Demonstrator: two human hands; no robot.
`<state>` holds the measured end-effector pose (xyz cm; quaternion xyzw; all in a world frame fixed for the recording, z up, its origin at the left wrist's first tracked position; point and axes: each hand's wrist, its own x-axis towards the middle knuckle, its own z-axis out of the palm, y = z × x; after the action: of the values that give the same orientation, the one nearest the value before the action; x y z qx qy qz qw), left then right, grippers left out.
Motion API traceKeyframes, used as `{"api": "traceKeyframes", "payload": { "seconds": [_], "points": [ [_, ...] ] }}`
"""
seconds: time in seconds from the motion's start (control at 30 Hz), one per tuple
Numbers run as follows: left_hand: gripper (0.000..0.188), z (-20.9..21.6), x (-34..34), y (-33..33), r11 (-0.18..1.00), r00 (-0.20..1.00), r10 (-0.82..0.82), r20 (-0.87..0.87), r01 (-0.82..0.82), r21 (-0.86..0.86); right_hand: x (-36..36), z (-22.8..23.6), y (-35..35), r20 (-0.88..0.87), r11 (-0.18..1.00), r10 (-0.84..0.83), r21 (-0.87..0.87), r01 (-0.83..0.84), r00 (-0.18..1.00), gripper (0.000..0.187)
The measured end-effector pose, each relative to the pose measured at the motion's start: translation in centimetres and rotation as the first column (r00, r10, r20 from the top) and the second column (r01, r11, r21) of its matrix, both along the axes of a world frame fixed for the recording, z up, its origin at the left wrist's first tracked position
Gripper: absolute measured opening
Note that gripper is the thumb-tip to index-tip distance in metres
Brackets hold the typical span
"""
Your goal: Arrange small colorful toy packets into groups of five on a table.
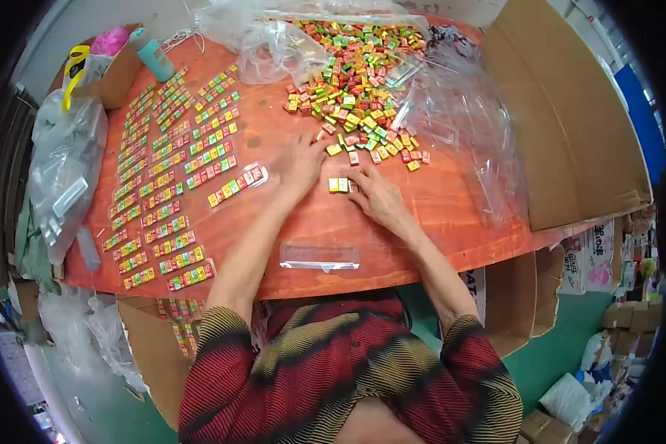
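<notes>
Two small yellow boxes [338,185] stand side by side on the red table in front of me. My right hand [379,198] is closed at their right end, thumb and fingers curled around a small box mostly hidden by them. Just left of these, my left hand [303,164] reaches toward the near edge of a heap of small coloured boxes [362,81], its fingers apart beside a pale red box [320,135]. Near the table's front edge lies a clear plastic tray [320,256]. A filled tray of small boxes [237,185] rests left of my left forearm.
Several rows of filled trays [163,177] cover the left of the table. A blue-green bottle [152,56] stands behind them. Clear trays and plastic film [459,118] lie right of the heap, beside a tall cardboard box [570,118]. Bagged trays [66,163] sit at far left.
</notes>
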<state>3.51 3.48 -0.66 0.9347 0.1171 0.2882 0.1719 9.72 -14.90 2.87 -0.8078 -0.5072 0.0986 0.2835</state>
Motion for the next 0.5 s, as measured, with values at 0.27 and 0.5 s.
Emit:
{"api": "traceKeyframes", "payload": {
  "seconds": [0.27,0.5],
  "points": [
    [0.029,1.4,-5.5,-2.7,0.983,0.995,-0.101,-0.028,0.095,-0.158,0.7,-0.2,-0.3,-0.033,0.998,0.033,0.052,-0.032,0.999,0.033],
    [0.028,2.4,-5.1,-2.3,0.937,0.984,-0.074,-0.164,0.012,-0.348,0.3,-0.3,4.8,0.158,0.977,-0.206,0.097,0.192,0.966,0.016]
  ]
}}
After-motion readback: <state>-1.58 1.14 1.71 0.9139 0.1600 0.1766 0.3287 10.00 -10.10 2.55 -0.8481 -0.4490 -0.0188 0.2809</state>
